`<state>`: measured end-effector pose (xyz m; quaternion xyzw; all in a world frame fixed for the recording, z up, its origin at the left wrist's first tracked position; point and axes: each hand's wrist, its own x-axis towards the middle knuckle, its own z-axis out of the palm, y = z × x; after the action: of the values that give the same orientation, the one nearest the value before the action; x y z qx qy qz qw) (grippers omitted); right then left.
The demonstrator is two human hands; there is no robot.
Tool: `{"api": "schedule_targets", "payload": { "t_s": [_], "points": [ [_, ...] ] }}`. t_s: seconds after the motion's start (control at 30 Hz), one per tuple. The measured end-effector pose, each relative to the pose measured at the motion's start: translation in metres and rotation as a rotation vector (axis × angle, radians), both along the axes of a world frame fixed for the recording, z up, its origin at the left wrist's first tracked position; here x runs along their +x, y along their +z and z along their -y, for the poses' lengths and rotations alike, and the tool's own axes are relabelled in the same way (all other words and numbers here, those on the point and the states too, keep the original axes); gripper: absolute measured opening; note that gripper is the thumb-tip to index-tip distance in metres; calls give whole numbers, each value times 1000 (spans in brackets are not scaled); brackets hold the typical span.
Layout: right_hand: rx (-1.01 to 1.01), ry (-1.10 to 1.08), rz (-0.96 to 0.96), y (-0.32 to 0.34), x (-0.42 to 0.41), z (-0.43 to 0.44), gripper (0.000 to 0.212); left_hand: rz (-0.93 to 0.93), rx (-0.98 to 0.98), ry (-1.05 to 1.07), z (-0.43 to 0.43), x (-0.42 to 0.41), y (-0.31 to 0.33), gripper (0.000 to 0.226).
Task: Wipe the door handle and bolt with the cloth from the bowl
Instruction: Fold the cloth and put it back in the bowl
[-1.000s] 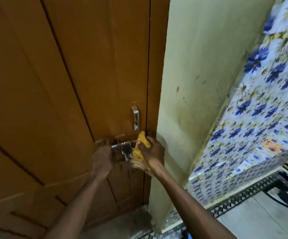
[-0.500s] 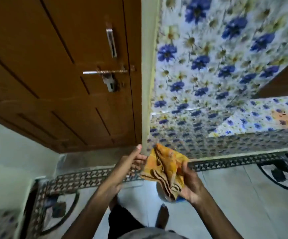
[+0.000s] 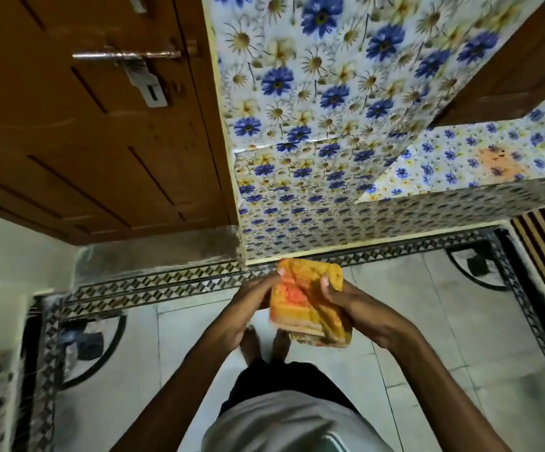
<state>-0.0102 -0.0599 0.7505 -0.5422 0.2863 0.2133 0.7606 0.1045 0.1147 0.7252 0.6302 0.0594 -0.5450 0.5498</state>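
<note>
Door bolt (image 3: pixel 127 56) at 11 o'clock, floral wall (image 3: pixel 313 93) at 12. Cloth (image 3: pixel 308 308) at centre, above your feet: your left hand (image 3: pixel 248 305) and right hand (image 3: pixel 359 308) each grip an edge, thumbs on top.

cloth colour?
Yellow-orange with striped edges; the cloth shows best in the head view, held in both hands.

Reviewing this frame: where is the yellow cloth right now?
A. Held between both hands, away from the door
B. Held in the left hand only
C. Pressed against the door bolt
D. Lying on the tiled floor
A: the cloth sits folded between the left hand and the right hand above the floor, well clear of the bolt on the door.
</note>
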Motion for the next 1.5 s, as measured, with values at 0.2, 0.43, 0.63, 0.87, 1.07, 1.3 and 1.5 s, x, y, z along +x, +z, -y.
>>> {"api": "schedule_targets", "payload": {
  "t_s": [0.2, 0.43, 0.63, 0.87, 1.07, 1.3, 1.5],
  "points": [
    [297, -366, -116, -22, -23, 31, 67, -22, -102, 94, 27, -22, -15, 21],
    [422, -432, -200, -90, -45, 51, 48, 90, 12, -129, 62, -46, -70, 53],
    [228, -302, -315, -204, -45, 89, 42, 96, 187, 19, 104, -80, -178, 52],
    [-168, -90, -403, -436, -28, 131, 56, -109, 446, 303, 132, -95, -409, 24],
    [-314, 88, -423, -634, 9, 143, 44, 365, 707, 151, 133, -65, -604, 41],
    [-530, -7, -504, -761, 30, 121, 39, 551, 549, 156, 109, -43, -712, 25],
    [-951, 537, -350, -814, 23, 95, 71, 536, 423, 252, 100, -51, -724, 16]
  ]
}}
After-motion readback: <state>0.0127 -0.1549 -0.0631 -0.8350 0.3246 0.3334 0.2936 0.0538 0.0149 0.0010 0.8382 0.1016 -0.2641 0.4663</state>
